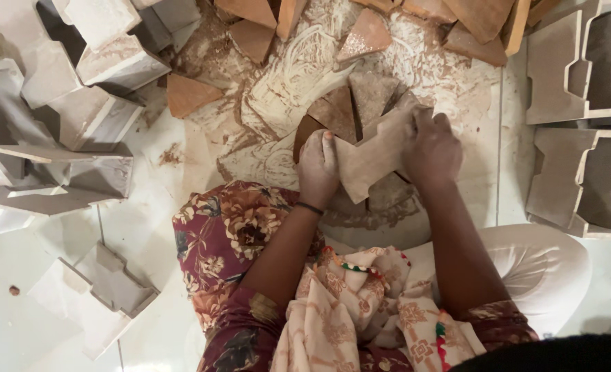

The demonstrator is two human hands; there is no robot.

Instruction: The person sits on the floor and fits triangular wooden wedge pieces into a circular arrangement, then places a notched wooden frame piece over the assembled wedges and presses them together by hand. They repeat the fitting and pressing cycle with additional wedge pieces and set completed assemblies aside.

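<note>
Over dusty floor point(181, 158), left hand point(317, 167) & right hand point(431, 148) both gripped notched tile point(374, 157), probably steadying it w/ two hands.

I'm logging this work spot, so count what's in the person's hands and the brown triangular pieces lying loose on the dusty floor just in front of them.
Notched pale clay piece, held by left hand and right hand: 1
Brown triangular pieces on the floor, fully visible: 3
Total: 4
More brown pieces are cut off at the top edge and not counted.
</note>
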